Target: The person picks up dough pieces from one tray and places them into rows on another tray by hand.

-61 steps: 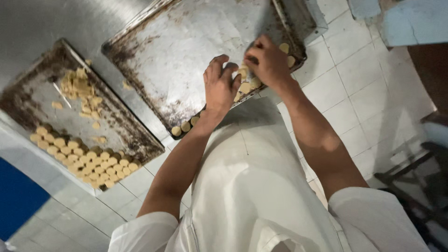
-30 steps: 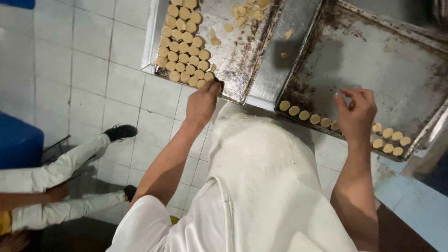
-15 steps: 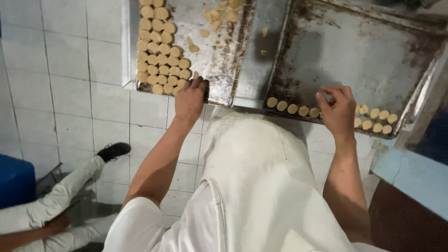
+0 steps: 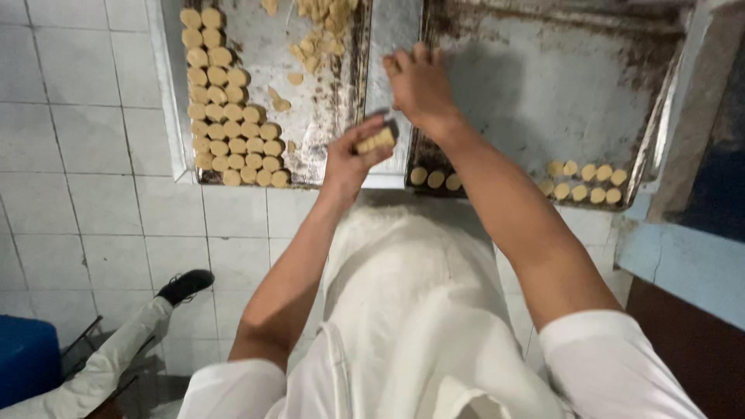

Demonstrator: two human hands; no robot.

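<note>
The left hand (image 4: 353,159) is clenched around a few pale dough rounds (image 4: 376,140), lifted clear between the left tray (image 4: 174,116) at ten o'clock and the right tray (image 4: 660,140); the right hand (image 4: 419,81) rests released, fingers spread, steadying that tray's edge at twelve o'clock

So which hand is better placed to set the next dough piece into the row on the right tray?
Probably the left hand: it already holds a small stack of dough pieces just beside the right tray's near row. The right hand rests farther up at that tray's edge and seems to hold nothing.
</note>
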